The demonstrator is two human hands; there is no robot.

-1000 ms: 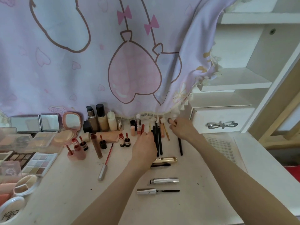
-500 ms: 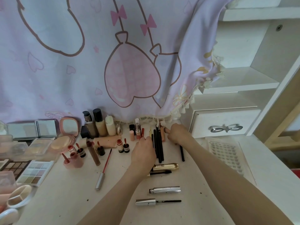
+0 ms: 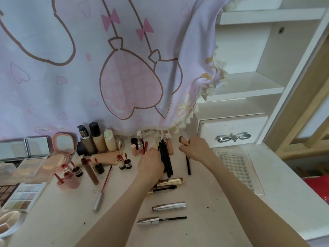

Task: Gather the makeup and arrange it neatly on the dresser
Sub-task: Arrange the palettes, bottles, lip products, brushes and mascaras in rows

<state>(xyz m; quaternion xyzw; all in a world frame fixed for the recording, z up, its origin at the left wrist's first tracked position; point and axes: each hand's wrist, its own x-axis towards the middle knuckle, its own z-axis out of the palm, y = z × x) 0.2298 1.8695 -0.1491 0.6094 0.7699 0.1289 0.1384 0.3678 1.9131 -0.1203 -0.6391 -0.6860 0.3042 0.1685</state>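
Fingers (image 3: 185, 142) of right hand (image 3: 195, 148) are clamped on brown-tipped brush (image 3: 182, 139); left hand (image 3: 150, 164) fingers are curled over black pencils (image 3: 167, 161), grip unclear; "XOYO" is read on lash tray (image 3: 236, 166).

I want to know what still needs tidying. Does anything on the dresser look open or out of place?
Yes. The silver mascara tube lies uncapped, its wand lying apart just in front of it. A second black wand lies loose beside the gold tube. Small red bottles stand open with applicators out.
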